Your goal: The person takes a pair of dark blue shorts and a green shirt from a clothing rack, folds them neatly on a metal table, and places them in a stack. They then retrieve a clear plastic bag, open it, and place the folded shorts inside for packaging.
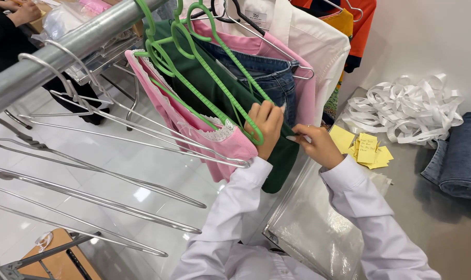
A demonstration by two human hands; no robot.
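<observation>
My left hand (266,127) grips the shoulder end of a green plastic hanger (214,78) and the dark green garment (277,155) hung on it. Touching the same green cloth just to its right, my right hand (318,145) pinches the fabric's edge, fingers closed. A pink garment with a lace trim (214,135) hangs directly to the left on another green hanger. Behind the green garment hang a pair of blue jeans (269,78), a pink top (266,46) and a white shirt (318,46). All hang from a grey metal rail (64,46). Both my sleeves are white.
Several empty wire hangers (116,171) hang at left. A grey table (432,218) at right holds yellow sticky notes (367,150), a heap of white ribbon (406,109), folded denim (461,161) and a clear plastic bag (313,228). Another person's hands (20,10) show at top left.
</observation>
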